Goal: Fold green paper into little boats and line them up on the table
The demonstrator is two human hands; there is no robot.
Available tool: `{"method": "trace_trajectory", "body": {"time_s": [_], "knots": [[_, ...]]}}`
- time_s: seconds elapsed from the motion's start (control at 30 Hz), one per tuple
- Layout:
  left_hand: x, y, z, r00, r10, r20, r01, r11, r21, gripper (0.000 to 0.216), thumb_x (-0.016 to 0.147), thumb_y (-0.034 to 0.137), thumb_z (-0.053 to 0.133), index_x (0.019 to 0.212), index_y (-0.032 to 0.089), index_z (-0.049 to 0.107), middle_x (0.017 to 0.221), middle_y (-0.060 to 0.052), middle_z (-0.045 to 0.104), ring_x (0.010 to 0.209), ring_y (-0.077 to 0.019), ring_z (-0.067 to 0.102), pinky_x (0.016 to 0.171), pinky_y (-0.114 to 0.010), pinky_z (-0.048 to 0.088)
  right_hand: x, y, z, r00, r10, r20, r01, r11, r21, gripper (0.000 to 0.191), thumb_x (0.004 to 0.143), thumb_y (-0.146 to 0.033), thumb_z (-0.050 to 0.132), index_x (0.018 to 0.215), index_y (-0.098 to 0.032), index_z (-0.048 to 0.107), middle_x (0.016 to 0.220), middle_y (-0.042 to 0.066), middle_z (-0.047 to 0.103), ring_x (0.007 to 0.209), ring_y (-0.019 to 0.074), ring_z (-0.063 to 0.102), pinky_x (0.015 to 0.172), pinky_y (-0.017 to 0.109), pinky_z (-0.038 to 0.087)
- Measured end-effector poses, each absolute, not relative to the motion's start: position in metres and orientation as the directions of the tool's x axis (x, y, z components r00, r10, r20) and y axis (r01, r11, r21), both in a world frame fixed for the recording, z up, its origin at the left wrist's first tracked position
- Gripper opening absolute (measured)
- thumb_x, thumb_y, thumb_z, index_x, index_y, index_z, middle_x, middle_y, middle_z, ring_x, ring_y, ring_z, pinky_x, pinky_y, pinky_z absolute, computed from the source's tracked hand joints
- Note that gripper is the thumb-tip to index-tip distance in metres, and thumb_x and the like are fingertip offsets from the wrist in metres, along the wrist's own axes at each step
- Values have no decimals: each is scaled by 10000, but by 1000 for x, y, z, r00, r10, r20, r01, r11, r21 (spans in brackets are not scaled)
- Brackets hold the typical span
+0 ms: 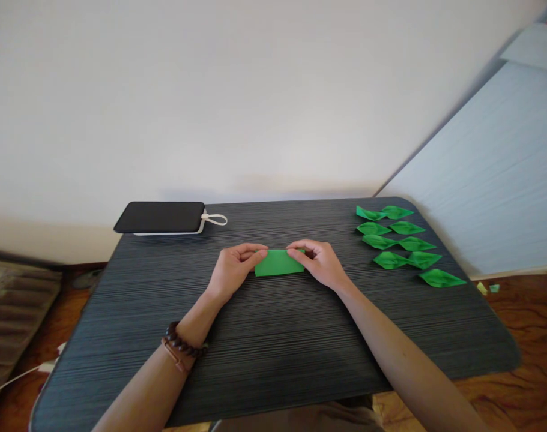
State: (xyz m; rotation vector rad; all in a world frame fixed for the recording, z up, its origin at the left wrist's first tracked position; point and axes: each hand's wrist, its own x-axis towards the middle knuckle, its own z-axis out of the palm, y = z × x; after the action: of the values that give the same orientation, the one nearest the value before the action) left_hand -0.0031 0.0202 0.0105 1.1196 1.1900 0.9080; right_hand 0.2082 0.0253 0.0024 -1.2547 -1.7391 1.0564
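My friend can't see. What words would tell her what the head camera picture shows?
Two hands, left hand and right hand, press a folded green paper flat on a dark striped table. Nine finished green folded shapes lie in rows at the right, and a black phone-like device sits at the far left edge.

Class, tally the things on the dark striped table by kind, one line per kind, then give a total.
Folded green paper leaf shapes: 9
Flat green paper rectangle pinched between the left hand and right hand: 1
Black slab-shaped device with white loop cord: 1
Total: 11
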Motion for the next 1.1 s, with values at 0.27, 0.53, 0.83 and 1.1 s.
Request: {"method": "trace_trajectory", "body": {"time_s": [0.27,0.53,0.83,1.1], "knots": [[-4,19,13,172,959,-225,68,216,974,322,727,377,685,961,156,676,795,-47,739,680,-166,670,648,-245,526,208,25,2,-251,964,93,342,178,-923,251,827,-408,570,915,-204,687,795,12,682,594,114,545,546,234,393],[-4,19,13,170,960,-221,64,213,975,365,699,402,699,966,155,674,822,-65,739,703,-194,679,671,-282,530,208,25,4,-255,963,93,336,178,-925,259,828,-411,564,916,-201,689,790,18,682,603,120,557,548,236,405],[-4,19,12,192,959,-207,60,199,978,337,729,367,686,990,155,661,841,-62,739,714,-175,676,677,-255,520,209,25,2,-250,964,89,330,171,-928,247,816,-397,586,924,-200,688,776,9,677,568,105,523,536,229,387],[-4,18,12,180,963,-200,79,189,979,353,717,383,688,988,159,664,849,-67,739,738,-197,682,701,-286,529,209,25,2,-256,963,86,343,174,-923,257,822,-411,574,936,-209,686,770,9,677,568,112,531,534,233,389]]}}
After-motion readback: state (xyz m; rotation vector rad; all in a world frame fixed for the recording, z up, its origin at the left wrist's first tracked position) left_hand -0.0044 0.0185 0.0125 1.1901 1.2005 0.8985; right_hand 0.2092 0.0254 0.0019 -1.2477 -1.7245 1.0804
